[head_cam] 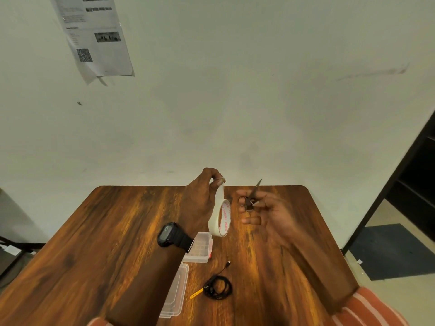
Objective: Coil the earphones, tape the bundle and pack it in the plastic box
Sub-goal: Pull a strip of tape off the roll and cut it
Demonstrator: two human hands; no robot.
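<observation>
My left hand (pixel 200 198) is raised over the table and pinches the free end of a strip pulled from a white tape roll (pixel 222 218), which hangs below the fingers. Small scissors (pixel 253 196) sit in my right hand (pixel 263 210), blades pointing up and away, just right of the roll. The black earphones (pixel 217 288) lie coiled on the table near me, plug end trailing away from me. A clear plastic box (pixel 200 248) stands open behind my left wrist, and its lid (pixel 175 290) lies beside my forearm.
A small yellow strip (pixel 196 293) lies left of the coil. The wooden table (pixel 117 231) reaches a pale wall behind. A dark shelf unit (pixel 414 184) and a floor mat (pixel 390 250) are to the right.
</observation>
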